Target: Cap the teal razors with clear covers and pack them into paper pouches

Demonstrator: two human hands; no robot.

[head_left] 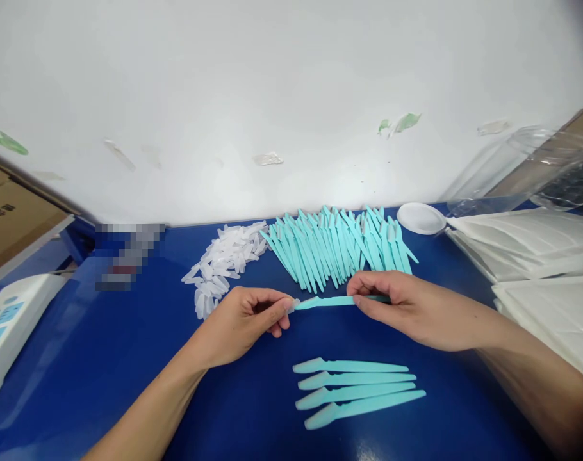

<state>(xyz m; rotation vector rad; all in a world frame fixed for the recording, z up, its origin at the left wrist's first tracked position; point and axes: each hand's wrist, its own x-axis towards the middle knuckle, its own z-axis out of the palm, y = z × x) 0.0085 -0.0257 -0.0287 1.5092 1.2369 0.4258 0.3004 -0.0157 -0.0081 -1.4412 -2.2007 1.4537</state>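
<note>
My right hand [392,301] pinches the handle of a turquoise eyebrow razor [332,301], held level above the table with its blade end to the left. Between the thumb and fingers of my left hand [255,320] is a small translucent blade cap [293,305], at the razor's tip; whether it sits over the blade I cannot tell. Below my hands, several turquoise razors [359,389] lie in a row, blade ends left. Behind my hands spreads a large heap of turquoise razors [320,246], with a pile of translucent caps [231,253] to its left.
The blue table [128,358] meets a white wall [291,77]. A white round lid [421,218] lies behind the heap's right end. White padded packs [551,256] and clear plastic [503,160] are on the right. A power strip [17,320] and a cardboard box [17,218] stand left.
</note>
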